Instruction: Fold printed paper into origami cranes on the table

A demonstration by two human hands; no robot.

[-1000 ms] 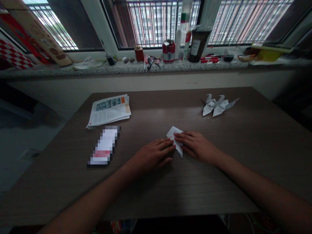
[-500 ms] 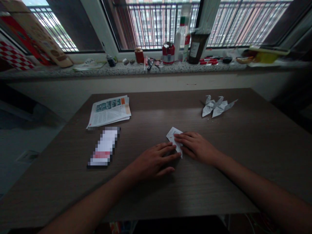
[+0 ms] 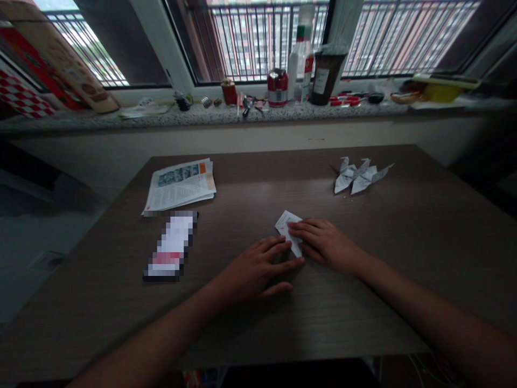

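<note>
A small folded piece of white paper lies flat on the dark wooden table, partly covered by both hands. My left hand lies palm down with fingers stretched out, its fingertips pressing the paper's lower left edge. My right hand rests flat on the paper's right side, fingers extended and pointing left. Neither hand grips anything.
Two folded paper cranes sit at the table's back right. A stack of printed sheets and a phone lie at the left. The stone windowsill behind holds a red can, bottles, a dark jar and several small items.
My left hand has slid toward me and slightly right along the paper's lower edge. My right hand and the paper have stayed put.
</note>
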